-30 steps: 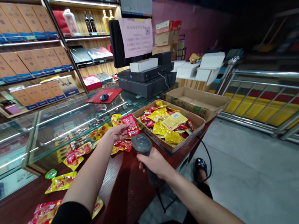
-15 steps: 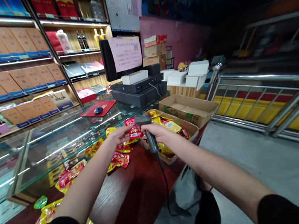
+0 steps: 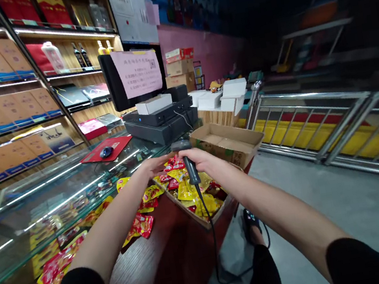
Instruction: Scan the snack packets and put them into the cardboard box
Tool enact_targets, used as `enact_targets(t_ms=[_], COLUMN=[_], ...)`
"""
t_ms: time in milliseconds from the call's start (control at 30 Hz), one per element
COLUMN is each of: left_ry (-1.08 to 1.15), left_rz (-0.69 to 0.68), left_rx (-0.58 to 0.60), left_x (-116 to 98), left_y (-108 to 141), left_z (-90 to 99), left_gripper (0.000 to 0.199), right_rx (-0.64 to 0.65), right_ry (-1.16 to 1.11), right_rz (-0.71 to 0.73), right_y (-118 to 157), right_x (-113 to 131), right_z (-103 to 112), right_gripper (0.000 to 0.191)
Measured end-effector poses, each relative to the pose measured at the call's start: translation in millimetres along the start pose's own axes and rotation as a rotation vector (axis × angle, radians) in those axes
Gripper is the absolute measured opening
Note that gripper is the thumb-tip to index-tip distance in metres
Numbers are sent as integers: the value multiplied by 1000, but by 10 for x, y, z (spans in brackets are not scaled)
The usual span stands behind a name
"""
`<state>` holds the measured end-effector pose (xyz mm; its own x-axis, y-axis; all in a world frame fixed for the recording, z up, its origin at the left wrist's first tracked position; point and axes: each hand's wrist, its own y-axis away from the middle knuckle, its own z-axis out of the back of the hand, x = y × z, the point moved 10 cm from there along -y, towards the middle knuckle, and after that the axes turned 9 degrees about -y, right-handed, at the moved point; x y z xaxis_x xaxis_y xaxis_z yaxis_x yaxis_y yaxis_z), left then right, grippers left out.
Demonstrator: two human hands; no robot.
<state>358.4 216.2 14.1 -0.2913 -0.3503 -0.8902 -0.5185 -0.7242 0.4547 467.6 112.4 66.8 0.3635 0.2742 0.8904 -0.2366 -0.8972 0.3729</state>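
My right hand [image 3: 197,159] is wrapped round the dark handle of a barcode scanner [image 3: 192,170], its head pointing left and its cable hanging down. My left hand [image 3: 157,165] reaches over the left rim of a cardboard box [image 3: 183,209], fingers stretched out flat. Just beyond its fingertips lies a red snack packet [image 3: 174,163], among several yellow and red packets [image 3: 187,190] in the box. The scanner and my right hand cover part of the box. Other snack packets [image 3: 143,224] lie on the dark red counter [image 3: 159,263] left of it.
Behind the filled box stands another cardboard box [image 3: 228,136]. A monitor [image 3: 112,82] and black cash drawer [image 3: 163,127] are at the back. A mouse [image 3: 106,152] sits on a red mat. Glass display [image 3: 65,182] runs along the left; a metal railing [image 3: 302,118] is at right.
The red packet held upright in my left hand is out of its grasp, and red packets show in the box below. My view has turned right. The scanner stays in my right hand.
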Motion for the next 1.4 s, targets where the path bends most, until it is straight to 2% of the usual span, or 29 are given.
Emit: enact_targets(t_ms=[133, 300, 433, 567, 700, 900, 1167, 1300, 1400], left_ry=[28, 143, 277, 361, 392, 460, 443, 441, 427], left_rz=[-13, -38, -26, 11, -6, 21, 16, -7, -29], left_rx=[-56, -122, -161, -201, -205, -192, -152, -77, -103], left_x=[165, 443, 895, 1386, 1657, 1859, 1925, 1887, 1871], left_y=[331, 998, 1455, 1757, 1893, 1867, 1830, 1825, 1820], left_z=[338, 733, 981, 1105, 1087, 974, 941, 821, 777], left_gripper=[15, 17, 18, 24, 25, 17, 18, 23, 23], right_rx=[88, 205, 233, 220, 200, 199, 232, 339, 437], right_ry=[41, 99, 157, 234, 301, 354, 291, 206, 91], right_rz=[-51, -86, -85, -37, 10, 13, -60, -159, -251], right_y=[74, 215, 280, 278, 231, 182, 188, 384, 574], right_x=[-220, -609, -1036, -1375, -1555, -1692, -1759, -1777, -1805], right_z=[-334, -867, -1157, -1283, -1345, -1428, -1386, -1451, -1517], right_gripper=[12, 9, 9, 10, 9, 9, 10, 9, 13])
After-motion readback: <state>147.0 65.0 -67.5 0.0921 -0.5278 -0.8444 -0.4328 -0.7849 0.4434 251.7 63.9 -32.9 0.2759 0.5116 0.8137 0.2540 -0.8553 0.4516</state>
